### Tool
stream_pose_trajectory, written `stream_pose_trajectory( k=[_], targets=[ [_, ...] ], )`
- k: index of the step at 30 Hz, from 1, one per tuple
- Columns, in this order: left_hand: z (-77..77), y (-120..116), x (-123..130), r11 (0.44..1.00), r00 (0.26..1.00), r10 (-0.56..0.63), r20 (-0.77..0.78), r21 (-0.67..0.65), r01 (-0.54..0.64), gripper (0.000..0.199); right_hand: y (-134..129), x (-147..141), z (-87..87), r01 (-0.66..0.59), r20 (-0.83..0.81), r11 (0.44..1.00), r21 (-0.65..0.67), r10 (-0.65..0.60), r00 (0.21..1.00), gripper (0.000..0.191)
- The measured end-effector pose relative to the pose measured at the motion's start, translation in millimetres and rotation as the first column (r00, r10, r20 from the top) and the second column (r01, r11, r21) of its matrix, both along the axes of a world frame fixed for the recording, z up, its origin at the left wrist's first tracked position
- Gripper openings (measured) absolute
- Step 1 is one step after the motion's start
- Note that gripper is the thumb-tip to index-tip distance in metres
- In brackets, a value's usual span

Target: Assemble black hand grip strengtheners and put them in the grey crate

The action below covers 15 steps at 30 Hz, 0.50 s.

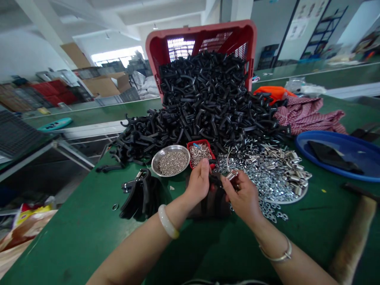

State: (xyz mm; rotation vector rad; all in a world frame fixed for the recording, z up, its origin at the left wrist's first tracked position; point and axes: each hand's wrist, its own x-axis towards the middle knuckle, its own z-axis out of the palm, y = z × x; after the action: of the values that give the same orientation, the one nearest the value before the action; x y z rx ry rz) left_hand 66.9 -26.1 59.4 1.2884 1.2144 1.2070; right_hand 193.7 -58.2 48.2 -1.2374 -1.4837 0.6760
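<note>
My left hand [198, 181] pinches a small black plastic part [214, 180] against the fingertips of my right hand [242, 194], which holds a short metal coil spring [232, 175]. A heap of black plastic hooks [204, 103] spills from a tilted red crate [202, 33]. Just beyond my hands are a steel dish of tiny metal pieces [170, 161] and a small red tray of metal bits [201, 153]. Silver nuts and springs [267, 170] cover a plate to the right. Black hook assemblies [139, 194] lie stacked left of my left hand.
All this lies on a green workbench [89, 245]. A blue round tray holding black cloth [332, 152] and a red checked cloth [310, 116] are at the right. A wooden handle [353, 237] lies at the lower right edge.
</note>
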Motion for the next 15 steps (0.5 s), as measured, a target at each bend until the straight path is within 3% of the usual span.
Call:
stream_pose_trajectory(
  k=[4,10,12,15],
  targets=[
    [4.8,-2,-3,0.995,0.996,-0.035,-0.087,0.087,0.043,0.052,-1,-1,-1.4,-0.01,-0.055,0.999,-0.041,0.007,0.998,0.021],
    [8.9,-16,1,0.998,0.999,-0.04,0.009,-0.042,0.041,0.053,-6,-6,-4.9,-0.074,-0.28,0.983,-0.168,0.024,0.96,0.024],
    [5.2,-19,3,0.998,0.999,0.003,0.037,-0.068,0.0,0.052,-7,-7,-2.9,-0.079,-0.269,0.98,-0.182,0.028,0.963,0.025],
    [-3.0,-22,4,0.999,0.999,0.043,0.016,-0.017,-0.042,0.05,-7,-6,2.4,-0.009,-0.1,0.993,-0.115,-0.003,0.995,0.022]
  ],
)
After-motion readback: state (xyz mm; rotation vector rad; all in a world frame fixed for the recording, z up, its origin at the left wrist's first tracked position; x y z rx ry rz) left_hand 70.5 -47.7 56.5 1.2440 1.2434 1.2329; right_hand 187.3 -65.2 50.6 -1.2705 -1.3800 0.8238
